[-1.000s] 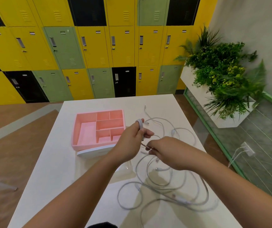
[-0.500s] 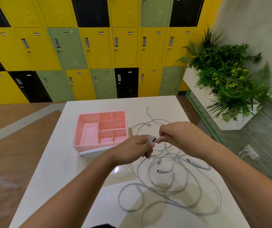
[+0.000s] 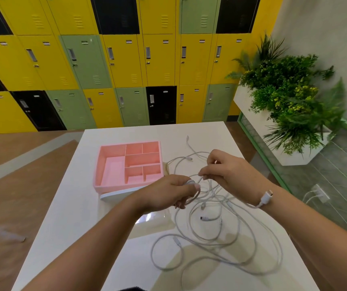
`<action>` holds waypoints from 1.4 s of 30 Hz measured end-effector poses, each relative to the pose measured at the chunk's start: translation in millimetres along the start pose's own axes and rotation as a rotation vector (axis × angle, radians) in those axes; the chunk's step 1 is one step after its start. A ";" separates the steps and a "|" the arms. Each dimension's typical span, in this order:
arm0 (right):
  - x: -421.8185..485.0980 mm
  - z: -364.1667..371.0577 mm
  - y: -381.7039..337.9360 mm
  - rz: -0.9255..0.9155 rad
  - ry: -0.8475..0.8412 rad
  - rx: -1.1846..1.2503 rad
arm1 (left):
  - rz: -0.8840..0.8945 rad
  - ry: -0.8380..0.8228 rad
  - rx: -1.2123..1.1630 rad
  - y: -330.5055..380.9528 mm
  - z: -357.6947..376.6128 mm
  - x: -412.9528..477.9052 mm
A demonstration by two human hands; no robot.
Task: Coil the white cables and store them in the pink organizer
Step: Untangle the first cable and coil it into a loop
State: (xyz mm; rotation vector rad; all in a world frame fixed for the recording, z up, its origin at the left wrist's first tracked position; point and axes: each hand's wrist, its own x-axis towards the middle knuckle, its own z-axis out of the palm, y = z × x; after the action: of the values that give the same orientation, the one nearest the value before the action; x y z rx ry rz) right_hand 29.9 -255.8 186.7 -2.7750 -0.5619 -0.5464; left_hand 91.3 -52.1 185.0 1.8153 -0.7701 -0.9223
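My left hand (image 3: 174, 192) is curling its fingers around a small round coil (image 3: 191, 182) of smooth white cable, gripping it just off the near right corner of the pink organizer (image 3: 97, 173). My right hand (image 3: 233, 171) is pinching a strand between thumb and fingertips just beside that coil. A chunky white plug (image 3: 266, 196) with a metallic tip is hanging against my right wrist.

The rest of the white cables (image 3: 216, 238) are lying in loose, tangled loops on the glossy white tabletop (image 3: 80, 219), thin rounded strands ending in small plugs.

The organizer is a matte plastic rectangular tray, divided into one long compartment and five smaller boxy ones, sitting left of the cables. A flat white panel (image 3: 122, 194) is poking out under its near edge. Metal lockers (image 3: 126, 66) in yellow, green and black are lining the wall behind.
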 end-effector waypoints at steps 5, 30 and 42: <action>3.3 0.7 5.4 0.114 -0.121 0.265 | 0.003 0.017 -0.082 -1.2 0.2 -0.4; -5.2 9.9 3.0 0.089 -0.294 0.297 | -0.034 -0.028 -0.179 -7.3 -2.4 2.3; 0.5 21.7 -2.7 0.186 -0.207 0.357 | 0.004 -0.061 -0.055 -10.5 3.3 5.3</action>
State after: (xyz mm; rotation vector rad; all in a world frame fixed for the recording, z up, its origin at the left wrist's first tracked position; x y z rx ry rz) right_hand 35.9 -246.3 168.0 -2.5167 -0.3916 -0.1041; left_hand 92.5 -54.0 173.0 1.7446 -0.7787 -0.9903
